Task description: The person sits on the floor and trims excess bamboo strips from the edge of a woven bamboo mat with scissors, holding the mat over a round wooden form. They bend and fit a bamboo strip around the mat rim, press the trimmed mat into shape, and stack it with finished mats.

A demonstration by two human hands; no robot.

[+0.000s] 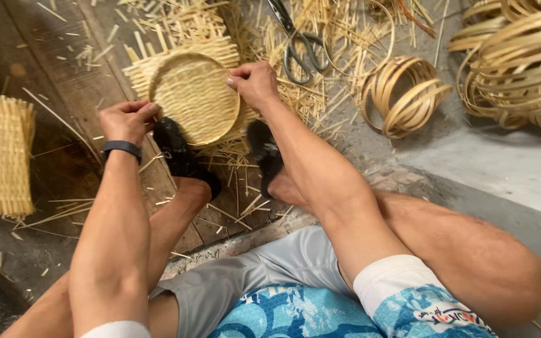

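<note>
Left hand (128, 120) and right hand (255, 83) each pinch opposite rims of round woven bamboo tray (194, 100); scissors (297, 44) lie just beyond.

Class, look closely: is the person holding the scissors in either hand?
No. The scissors lie on the floor beyond the round woven tray, which both the left hand and right hand grip.

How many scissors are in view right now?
1. The scissors lie on the floor among straw scraps, just beyond the right hand. More may be hidden under the scraps.
</note>
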